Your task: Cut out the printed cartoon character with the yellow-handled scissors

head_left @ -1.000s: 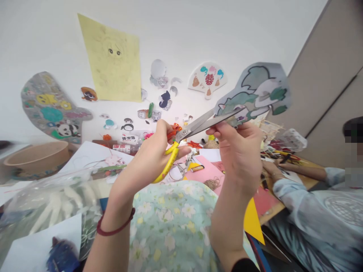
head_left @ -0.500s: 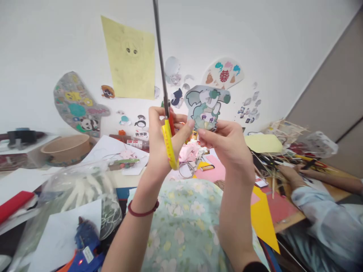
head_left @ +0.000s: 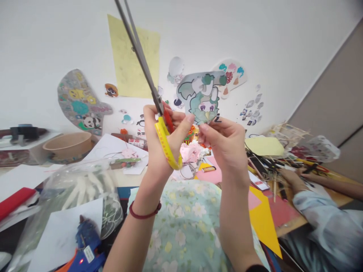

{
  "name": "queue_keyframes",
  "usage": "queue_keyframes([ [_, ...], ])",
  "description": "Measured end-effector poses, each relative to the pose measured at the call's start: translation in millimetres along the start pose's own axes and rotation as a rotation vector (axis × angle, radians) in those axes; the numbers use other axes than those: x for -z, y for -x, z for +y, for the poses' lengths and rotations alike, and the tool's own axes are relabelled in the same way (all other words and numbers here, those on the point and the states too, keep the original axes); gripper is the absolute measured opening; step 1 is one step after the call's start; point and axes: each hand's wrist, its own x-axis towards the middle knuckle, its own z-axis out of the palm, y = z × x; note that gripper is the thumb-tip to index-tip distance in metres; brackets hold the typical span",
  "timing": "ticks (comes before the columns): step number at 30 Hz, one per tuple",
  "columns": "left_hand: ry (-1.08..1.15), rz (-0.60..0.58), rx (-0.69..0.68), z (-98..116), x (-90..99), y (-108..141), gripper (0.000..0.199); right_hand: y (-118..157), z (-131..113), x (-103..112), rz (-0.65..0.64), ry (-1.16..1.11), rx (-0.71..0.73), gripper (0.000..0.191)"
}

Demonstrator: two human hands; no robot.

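Observation:
A paper cut-out [head_left: 202,100] of a green and white cartoon creature is held up in front of the wall. My left hand [head_left: 163,139] pinches its lower left edge between thumb and fingers. Scissors [head_left: 154,92] with yellow and red handles also hang on that hand, their long blades pointing up to the left and slightly apart. At the cut-out's lower right edge, my right hand [head_left: 227,145] pinches the paper with thumb and fingertips. The fingers behind the paper are partly hidden.
A blue hot glue gun [head_left: 87,240] with a lit red light lies at the lower left beside a clear plastic bag [head_left: 82,189]. A brown bowl [head_left: 68,146] stands farther back. At right, a co-worker's hands [head_left: 295,179] rest among sticks and tools. Drawings cover the wall.
The scissors have swung so their blades lean further left, with a gap now showing between them. The cut-out has risen slightly and shifted a little left.

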Motion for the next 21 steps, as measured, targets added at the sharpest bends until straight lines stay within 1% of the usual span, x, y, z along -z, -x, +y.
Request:
queue_keyframes([
  [3,-0.139,-0.076,-0.063,-7,10.7,-3,0.045,-3,1,0,0.093,-0.041,0.101,0.013],
  [5,-0.305,-0.181,-0.112,-14,23.8,-8,0.051,-6,1,2,0.179,-0.082,0.175,0.013],
  [6,-0.396,-0.235,-0.117,-16,30.7,-10,0.057,-7,1,3,0.219,-0.102,0.204,0.012],
  [8,-0.583,-0.341,-0.075,-19,41.9,-15,0.067,-9,0,6,0.29,-0.117,0.237,0.011],
  [9,-0.657,-0.417,-0.036,-18,45.1,-16,0.067,-9,0,7,0.32,-0.109,0.243,0.011],
  [11,-0.764,-0.516,0.05,-15,45.5,-16,0.068,-9,0,8,0.36,-0.093,0.247,0.011],
  [12,-0.799,-0.544,0.082,-12,43.1,-15,0.067,-10,0,8,0.366,-0.09,0.253,0.012],
  [14,-0.823,-0.557,0.116,-8,35.5,-11,0.065,-9,1,7,0.35,-0.098,0.267,0.014],
  [17,-0.79,-0.536,0.126,-4,24.5,-6,0.062,-8,3,4,0.308,-0.087,0.27,0.014],
  [21,-0.807,-0.506,0.132,-1,20.3,-5,0.061,-6,2,0,0.291,-0.071,0.265,0.013],
])
